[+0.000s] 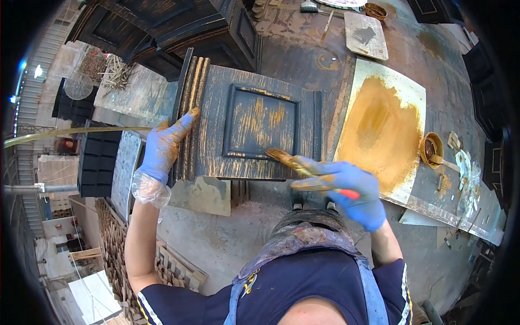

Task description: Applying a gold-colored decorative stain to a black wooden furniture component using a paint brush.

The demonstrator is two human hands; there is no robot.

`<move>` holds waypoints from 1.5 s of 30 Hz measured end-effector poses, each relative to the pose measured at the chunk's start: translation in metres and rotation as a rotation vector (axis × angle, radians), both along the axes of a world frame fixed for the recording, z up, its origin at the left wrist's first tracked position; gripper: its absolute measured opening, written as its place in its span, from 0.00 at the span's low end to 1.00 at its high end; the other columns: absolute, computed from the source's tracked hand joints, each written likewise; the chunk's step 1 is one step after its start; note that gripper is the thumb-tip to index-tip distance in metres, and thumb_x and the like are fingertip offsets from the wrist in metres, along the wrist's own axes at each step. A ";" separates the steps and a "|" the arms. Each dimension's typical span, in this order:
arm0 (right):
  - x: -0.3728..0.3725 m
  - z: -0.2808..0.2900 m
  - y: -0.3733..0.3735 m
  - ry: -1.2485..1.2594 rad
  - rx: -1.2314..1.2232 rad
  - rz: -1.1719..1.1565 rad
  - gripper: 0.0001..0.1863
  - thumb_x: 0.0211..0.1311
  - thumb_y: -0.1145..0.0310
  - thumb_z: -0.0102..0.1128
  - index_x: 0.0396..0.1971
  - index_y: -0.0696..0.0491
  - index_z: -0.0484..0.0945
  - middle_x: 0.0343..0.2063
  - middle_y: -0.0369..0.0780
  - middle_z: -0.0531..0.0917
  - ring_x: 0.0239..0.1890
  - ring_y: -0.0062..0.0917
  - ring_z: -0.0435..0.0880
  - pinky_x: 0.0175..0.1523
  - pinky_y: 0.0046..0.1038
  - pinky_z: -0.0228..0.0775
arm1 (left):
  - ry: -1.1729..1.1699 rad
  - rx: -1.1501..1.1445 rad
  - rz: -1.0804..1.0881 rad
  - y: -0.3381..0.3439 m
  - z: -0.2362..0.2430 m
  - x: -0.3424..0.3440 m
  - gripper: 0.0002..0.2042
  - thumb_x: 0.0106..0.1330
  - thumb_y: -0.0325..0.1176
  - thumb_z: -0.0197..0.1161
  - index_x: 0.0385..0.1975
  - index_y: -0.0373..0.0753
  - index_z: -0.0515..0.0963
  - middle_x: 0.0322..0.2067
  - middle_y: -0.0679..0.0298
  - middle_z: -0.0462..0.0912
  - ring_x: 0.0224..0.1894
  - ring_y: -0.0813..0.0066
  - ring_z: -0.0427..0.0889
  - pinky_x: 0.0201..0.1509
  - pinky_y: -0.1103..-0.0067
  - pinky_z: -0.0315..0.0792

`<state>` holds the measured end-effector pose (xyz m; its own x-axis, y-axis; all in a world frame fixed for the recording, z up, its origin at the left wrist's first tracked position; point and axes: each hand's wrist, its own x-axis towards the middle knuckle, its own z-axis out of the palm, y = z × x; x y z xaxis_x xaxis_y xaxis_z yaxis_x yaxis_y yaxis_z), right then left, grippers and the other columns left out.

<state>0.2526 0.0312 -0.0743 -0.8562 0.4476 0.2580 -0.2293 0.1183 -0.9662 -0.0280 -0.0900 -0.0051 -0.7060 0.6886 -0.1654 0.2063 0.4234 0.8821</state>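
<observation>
A black wooden cabinet (214, 127) with gold streaks and a raised panel frame lies across the workbench in front of me. My left hand (165, 143), in a paint-stained blue glove, grips its ridged moulding at the left end. My right hand (352, 189), gloved in blue too, is closed around a paintbrush (295, 162). The brush's gold-coated bristles touch the lower edge of the panel frame. To the right of the cabinet, a white board (402, 92) is smeared with golden-brown paint. A small bowl (424, 149) of brown paint sits beyond it, with a handle resting in it.
More black cabinets (211, 32) stand at the back left, close to the one I hold. A grey palette board (366, 35) and a spare brush (309, 6) lie at the back. Crumpled plastic (468, 181) lies on the right. Stacked wooden pieces (111, 254) fill the lower left.
</observation>
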 end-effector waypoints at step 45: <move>0.197 -0.096 0.062 -0.357 -0.225 -1.035 0.09 0.51 0.73 0.56 0.34 0.57 0.73 0.26 0.35 0.78 0.27 0.15 0.75 0.34 0.16 0.66 | 0.618 0.154 -0.531 0.091 0.015 0.042 0.13 0.55 0.20 0.53 0.41 0.28 0.70 0.37 0.61 0.77 0.32 0.81 0.74 0.38 0.86 0.69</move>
